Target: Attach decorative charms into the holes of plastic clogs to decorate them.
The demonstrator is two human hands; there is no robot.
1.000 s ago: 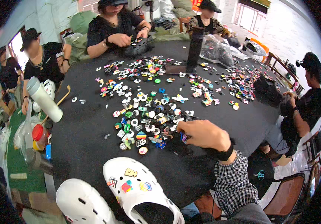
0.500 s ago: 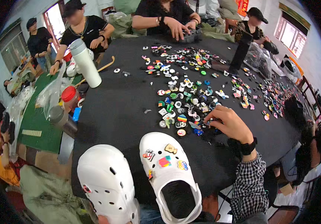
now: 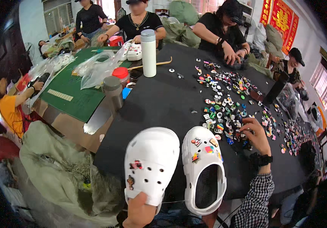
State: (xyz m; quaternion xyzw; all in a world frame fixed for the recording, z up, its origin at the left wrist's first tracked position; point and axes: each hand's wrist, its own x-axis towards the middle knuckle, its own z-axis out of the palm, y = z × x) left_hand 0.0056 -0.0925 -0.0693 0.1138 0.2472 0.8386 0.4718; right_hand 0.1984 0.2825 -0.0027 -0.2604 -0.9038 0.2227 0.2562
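Note:
Two white clogs lie at the near edge of the black table (image 3: 159,102). My left hand (image 3: 139,211) grips the heel of the left clog (image 3: 152,163), which carries two small charms. The right clog (image 3: 203,167) lies beside it, opening up, with several colourful charms on its toe. My right hand (image 3: 256,133), in a checked sleeve with a black wristband, reaches into the spread of small colourful charms (image 3: 228,110), fingers curled down among them; whether it holds one is hidden.
A tall white flask (image 3: 148,53), a grey flask (image 3: 113,91) and a red-lidded jar (image 3: 120,75) stand at the table's left. A green mat (image 3: 76,91) with plastic bags lies further left. Other people work at the far side. A grey-green sack (image 3: 57,167) sits lower left.
The view has swung left and down, so both clogs now sit central. My left hand has come into view on the left clog's heel. My right hand stays in the charms.

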